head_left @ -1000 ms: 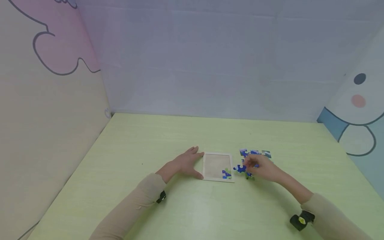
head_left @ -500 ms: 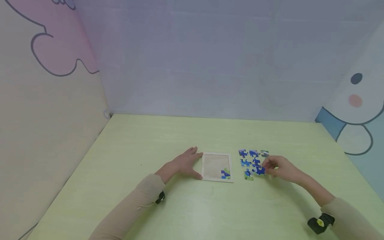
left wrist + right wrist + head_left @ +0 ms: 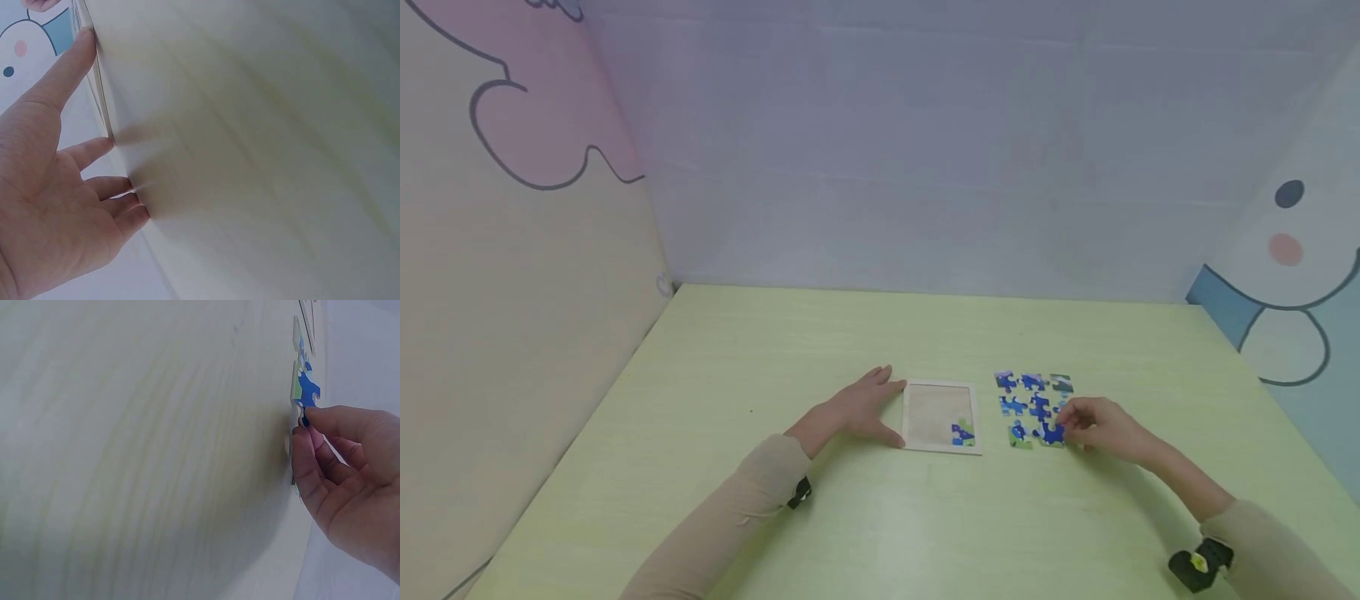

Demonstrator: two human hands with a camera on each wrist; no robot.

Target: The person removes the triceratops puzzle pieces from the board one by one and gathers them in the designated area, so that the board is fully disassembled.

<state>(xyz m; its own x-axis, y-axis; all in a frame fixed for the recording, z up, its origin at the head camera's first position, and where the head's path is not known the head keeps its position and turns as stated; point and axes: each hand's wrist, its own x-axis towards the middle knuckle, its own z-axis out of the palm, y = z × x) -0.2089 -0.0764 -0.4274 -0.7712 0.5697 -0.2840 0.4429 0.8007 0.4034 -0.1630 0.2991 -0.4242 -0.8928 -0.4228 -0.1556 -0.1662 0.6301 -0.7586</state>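
Observation:
My left hand (image 3: 862, 408) lies spread at the left side of a pale puzzle frame (image 3: 942, 452). Its thumb and a fingertip touch the frame's left corners; in the left wrist view the fingertips meet the tabletop. A few joined puzzle pieces (image 3: 963, 432), blue and green, fill the frame's near right corner. To the right, my right hand (image 3: 1105, 429) pinches the edge of a blue and green puzzle piece (image 3: 307, 390) between thumb and forefinger. That piece (image 3: 1052, 433) sits at the near right of a group of loose pieces, partly covered by the fingers.
Several other loose puzzle pieces (image 3: 1013, 406) lie in rough rows right of the frame. The light green tabletop (image 3: 850, 333) runs back to a pale wall (image 3: 880, 167), with printed panels at both sides.
My right hand has gone rightward from over the middle of the loose pieces, bringing a blue piece to the group's near right and then slightly nearer. My left hand stays at the frame.

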